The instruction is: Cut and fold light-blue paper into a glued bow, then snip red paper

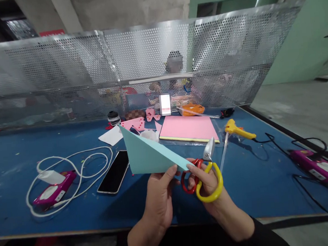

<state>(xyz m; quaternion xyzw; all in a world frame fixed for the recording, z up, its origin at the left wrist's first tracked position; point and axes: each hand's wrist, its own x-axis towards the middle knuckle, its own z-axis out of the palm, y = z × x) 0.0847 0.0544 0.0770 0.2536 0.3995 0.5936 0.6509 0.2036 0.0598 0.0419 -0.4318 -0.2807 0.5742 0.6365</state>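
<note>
Two hands by my count: left hand pinches 1 blue sheet by its lower edge, over the table; right hand pinches its narrow end, 1 pair of scissors in the same grip. Around: 1 phone, 1 glue gun, 2 purple power strips.

The paper, plain light blue, is held up off the surface, towards its near edge, a wide triangular shape tapering rightward, with a paler strip along its slanting upper edge (apparently a fold). The scissors, one loop red and one yellow, are also raised, at the paper's narrow end, silver blades together, tips towards the far edge.
</note>
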